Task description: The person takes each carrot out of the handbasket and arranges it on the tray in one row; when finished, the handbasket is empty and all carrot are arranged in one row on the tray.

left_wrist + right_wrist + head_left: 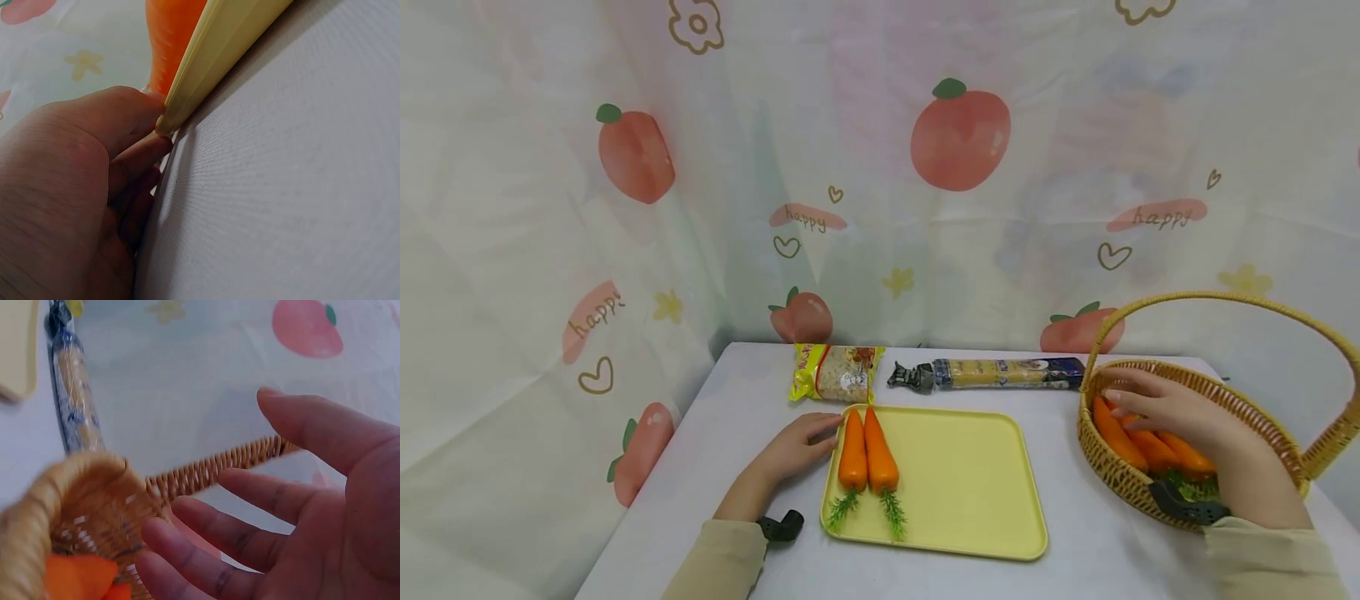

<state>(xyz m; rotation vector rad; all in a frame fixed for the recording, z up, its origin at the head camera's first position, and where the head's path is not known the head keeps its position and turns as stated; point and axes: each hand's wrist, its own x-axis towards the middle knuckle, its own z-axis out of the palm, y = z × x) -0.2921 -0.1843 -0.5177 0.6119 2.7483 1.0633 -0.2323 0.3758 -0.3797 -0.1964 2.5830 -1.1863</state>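
Note:
My left hand is at the left edge of a pale yellow tray. In the left wrist view its thumb and forefinger pinch the tray's rim. Two orange carrots with green tops lie side by side on the tray's left part, tips pointing away. On the right, a woven basket with a tall arched handle holds several more carrots. Over these carrots, inside the basket's rim, my right hand reaches with spread fingers; the right wrist view shows nothing in its grasp.
Behind the tray lie a yellow-ended clear food packet and a long dark blue pack of noodles. The basket's handle arches high near my right arm. A printed curtain hangs along the back and left of the white table.

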